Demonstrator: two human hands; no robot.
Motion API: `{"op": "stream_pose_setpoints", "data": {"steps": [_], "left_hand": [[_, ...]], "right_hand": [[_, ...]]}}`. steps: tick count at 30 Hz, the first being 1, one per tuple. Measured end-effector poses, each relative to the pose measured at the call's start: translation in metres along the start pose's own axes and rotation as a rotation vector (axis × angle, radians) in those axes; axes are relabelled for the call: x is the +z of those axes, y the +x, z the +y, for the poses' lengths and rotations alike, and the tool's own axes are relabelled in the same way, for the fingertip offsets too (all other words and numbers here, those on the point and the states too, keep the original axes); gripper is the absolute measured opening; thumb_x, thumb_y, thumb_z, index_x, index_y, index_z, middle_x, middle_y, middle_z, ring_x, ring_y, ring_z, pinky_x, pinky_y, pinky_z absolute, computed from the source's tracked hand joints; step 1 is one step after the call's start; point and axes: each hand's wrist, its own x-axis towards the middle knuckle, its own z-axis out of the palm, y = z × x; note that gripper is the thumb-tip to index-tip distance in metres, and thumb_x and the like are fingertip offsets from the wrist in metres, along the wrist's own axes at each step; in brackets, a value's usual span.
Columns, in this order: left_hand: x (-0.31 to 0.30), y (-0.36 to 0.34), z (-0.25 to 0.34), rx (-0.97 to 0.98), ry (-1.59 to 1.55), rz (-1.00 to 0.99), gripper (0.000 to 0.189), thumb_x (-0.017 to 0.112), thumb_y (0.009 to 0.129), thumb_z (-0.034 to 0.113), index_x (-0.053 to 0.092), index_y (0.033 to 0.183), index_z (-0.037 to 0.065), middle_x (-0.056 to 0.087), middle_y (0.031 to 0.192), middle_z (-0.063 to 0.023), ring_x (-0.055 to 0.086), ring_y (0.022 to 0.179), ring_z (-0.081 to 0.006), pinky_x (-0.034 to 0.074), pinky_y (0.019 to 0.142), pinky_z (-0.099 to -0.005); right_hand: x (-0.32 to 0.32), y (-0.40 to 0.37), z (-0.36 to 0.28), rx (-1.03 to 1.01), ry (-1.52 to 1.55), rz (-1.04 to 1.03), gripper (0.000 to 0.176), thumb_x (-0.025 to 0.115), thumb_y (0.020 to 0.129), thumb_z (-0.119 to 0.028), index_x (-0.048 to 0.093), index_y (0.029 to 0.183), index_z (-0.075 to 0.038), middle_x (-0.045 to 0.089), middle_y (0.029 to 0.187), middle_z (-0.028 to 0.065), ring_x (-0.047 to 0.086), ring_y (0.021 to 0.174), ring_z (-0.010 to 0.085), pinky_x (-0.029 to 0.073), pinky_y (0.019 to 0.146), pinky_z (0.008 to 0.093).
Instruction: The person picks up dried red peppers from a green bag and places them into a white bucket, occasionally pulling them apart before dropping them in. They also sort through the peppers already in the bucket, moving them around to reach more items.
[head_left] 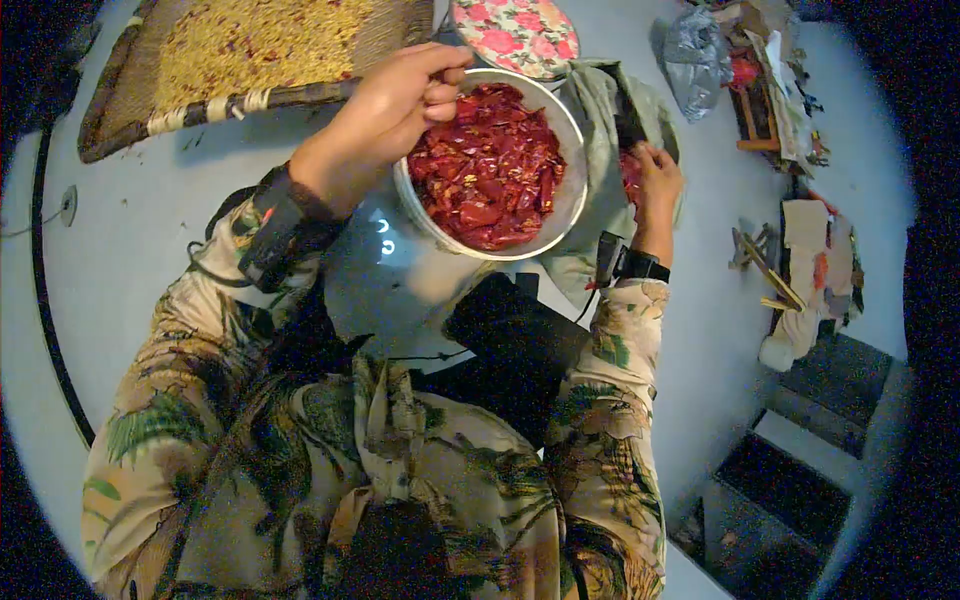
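Observation:
A round pale metal basin (572,195) holds a heap of dried red chili pieces (487,175) with yellow seeds among them. My left hand (405,100) is over the basin's upper left rim, its fingers curled and thumb pressed inward. Whatever those fingers hold, if anything, is hidden. Right of the basin stands a grey-green cloth sack (600,130) with its mouth gaping. At that opening is my right hand (658,185), fingers bent together beside red chilies (630,178) inside the sack. What it grips cannot be made out.
A woven tray (120,95) with yellow seeds (250,50) lies at upper left. Beyond the basin is a floral-topped round stool (515,35). A grey plastic bag (692,65), wooden pieces (765,270) and dark panels (790,490) are along the right side.

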Motion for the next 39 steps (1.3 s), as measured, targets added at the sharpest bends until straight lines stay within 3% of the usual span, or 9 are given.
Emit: {"op": "stream_pose_setpoints", "data": {"steps": [3,7,10,17,21,27,32,36,39], "left_hand": [[-0.006,0.003,0.002,0.002,-0.022,-0.017,0.012,0.051,0.088,0.011,0.047,0.078,0.006,0.041,0.065,0.0024,0.034,0.05,-0.0055,0.028,0.044,-0.0188],[-0.003,-0.002,0.006,0.017,-0.007,-0.004,0.01,0.052,0.088,0.011,0.049,0.08,0.006,0.043,0.067,0.002,0.035,0.051,-0.0055,0.028,0.044,-0.0196],[-0.008,-0.002,0.009,0.024,-0.016,-0.039,0.008,0.053,0.088,0.012,0.051,0.083,0.006,0.043,0.067,0.0027,0.034,0.051,-0.0045,0.027,0.044,-0.0197],[0.002,-0.004,0.013,0.002,0.018,0.119,0.008,0.054,0.087,0.012,0.052,0.085,0.005,0.041,0.066,0.003,0.031,0.048,-0.0034,0.024,0.04,-0.0186],[0.001,-0.001,0.013,-0.005,-0.014,0.12,0.007,0.054,0.087,0.011,0.052,0.085,0.004,0.042,0.066,0.0025,0.031,0.047,-0.0037,0.024,0.039,-0.0189],[0.0,-0.001,0.009,0.034,0.038,0.102,0.008,0.056,0.085,0.01,0.051,0.081,0.006,0.042,0.064,0.0018,0.033,0.046,-0.0047,0.022,0.038,-0.0191],[0.007,-0.002,-0.005,-0.026,0.126,0.075,0.01,0.057,0.084,0.011,0.05,0.077,0.008,0.042,0.062,0.0031,0.032,0.046,-0.0033,0.021,0.038,-0.0182],[0.015,-0.008,-0.019,-0.067,0.403,-0.005,0.008,0.059,0.084,0.017,0.055,0.084,0.01,0.047,0.065,0.0064,0.035,0.048,-0.002,0.024,0.041,-0.0172],[0.022,-0.008,-0.033,-0.099,0.596,-0.085,0.013,0.061,0.084,0.021,0.056,0.087,0.009,0.053,0.068,0.0043,0.042,0.052,-0.0024,0.029,0.044,-0.0177]], "right_hand": [[0.055,-0.019,-0.016,-0.213,-0.126,-0.376,0.02,0.063,0.083,-0.021,0.064,0.093,-0.004,0.062,0.078,0.0022,0.057,0.069,0.0094,0.044,0.06,0.0214],[0.134,-0.067,-0.016,-0.545,-0.324,-0.629,0.02,0.065,0.078,-0.02,0.066,0.089,-0.003,0.067,0.082,0.0127,0.063,0.073,0.0239,0.049,0.069,0.0345],[0.163,-0.094,-0.022,-0.485,-0.502,-0.692,0.026,0.064,0.078,-0.028,0.065,0.085,-0.003,0.064,0.083,0.0179,0.062,0.077,0.0352,0.048,0.07,0.0417],[0.193,-0.116,-0.024,-0.557,-0.901,-0.517,0.039,0.067,0.072,-0.041,0.064,0.078,-0.002,0.063,0.076,0.0206,0.061,0.072,0.0381,0.048,0.066,0.0465],[0.198,-0.116,-0.013,-0.595,-0.817,-0.47,0.038,0.064,0.074,-0.039,0.064,0.074,-0.001,0.062,0.076,0.0218,0.06,0.071,0.0394,0.048,0.066,0.0463],[0.159,-0.082,-0.014,-0.168,-0.507,-0.64,0.036,0.065,0.074,-0.036,0.065,0.076,0.0,0.064,0.076,0.0195,0.063,0.066,0.0306,0.048,0.064,0.0387],[0.11,-0.091,-0.053,0.359,0.104,-0.681,0.016,0.057,0.085,-0.024,0.057,0.083,-0.009,0.053,0.066,-0.0024,0.046,0.053,0.0065,0.032,0.044,0.0176],[0.094,-0.115,-0.073,0.432,0.467,-0.59,0.018,0.06,0.083,-0.027,0.055,0.073,-0.012,0.051,0.06,-0.003,0.044,0.048,0.0066,0.033,0.041,0.0195],[0.09,-0.126,-0.077,0.43,0.533,-0.56,0.014,0.053,0.087,-0.023,0.055,0.09,-0.01,0.05,0.07,-0.0032,0.043,0.055,0.0047,0.03,0.044,0.0171]]}}
